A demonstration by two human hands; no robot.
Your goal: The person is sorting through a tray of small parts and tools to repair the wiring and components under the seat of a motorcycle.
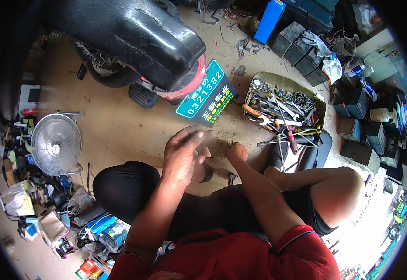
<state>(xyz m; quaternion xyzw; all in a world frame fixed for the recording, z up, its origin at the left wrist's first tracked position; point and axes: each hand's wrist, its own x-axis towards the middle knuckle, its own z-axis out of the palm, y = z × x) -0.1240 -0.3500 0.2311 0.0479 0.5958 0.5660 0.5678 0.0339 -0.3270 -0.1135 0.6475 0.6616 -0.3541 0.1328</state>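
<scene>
My left hand [187, 149] is raised below the teal plate [198, 91], its fingers loosely bent and apart, with nothing visible in them. My right hand [235, 151] is low over the floor, fingers closed around something too small to make out. The plate hangs at the red-rimmed rear [174, 95] of a black vehicle body [133, 35]. To the right of my hands lies a tray [320, 107] heaped with wrenches, screwdrivers and small metal parts. A small dark metal piece [231, 178] lies between my legs.
A silver floor fan [56, 142] stands at left, above piled tools and boxes [59, 231]. Black batteries [296, 49], a blue battery pack [268, 21] and white gloves [331, 70] are at upper right. More boxes [357, 158] and cans line the right side.
</scene>
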